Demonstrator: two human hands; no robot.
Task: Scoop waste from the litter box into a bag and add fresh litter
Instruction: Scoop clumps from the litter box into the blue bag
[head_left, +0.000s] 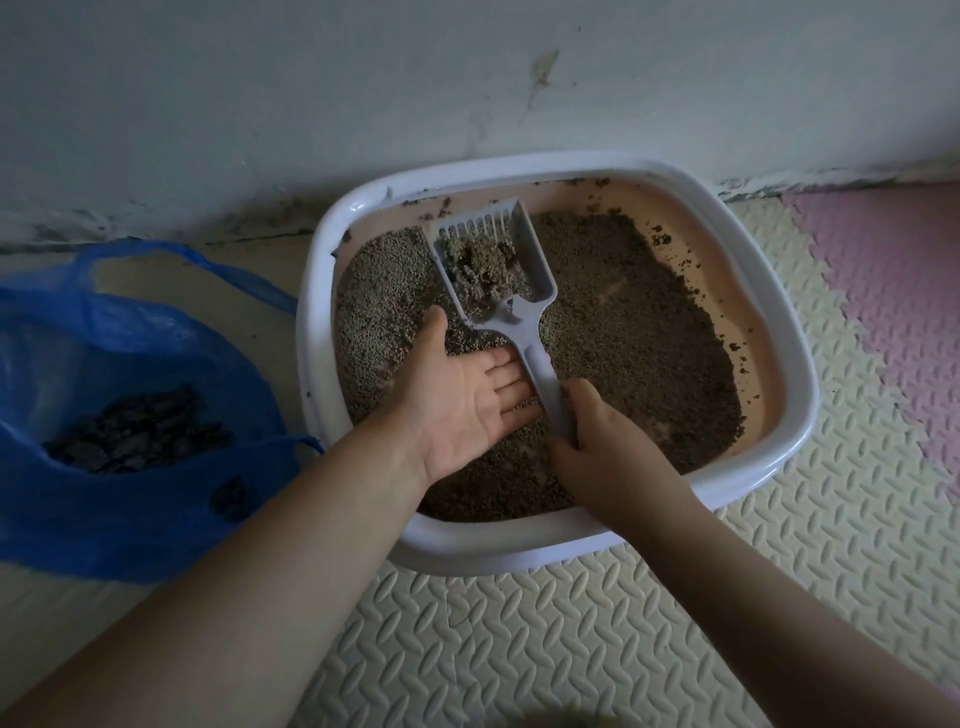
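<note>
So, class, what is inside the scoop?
A clump of greyish litter lies in the scoop, held over the box by the right hand. The clump covers most of the scoop's floor, so anything beneath it cannot be seen.

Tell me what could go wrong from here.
1. The clump heaped in the scoop, gripped by the right hand, must cross the litter box rim to reach the blue bag; bits may fall on the floor.
2. The bare left hand lies open at the litter and may get soiled.
</note>
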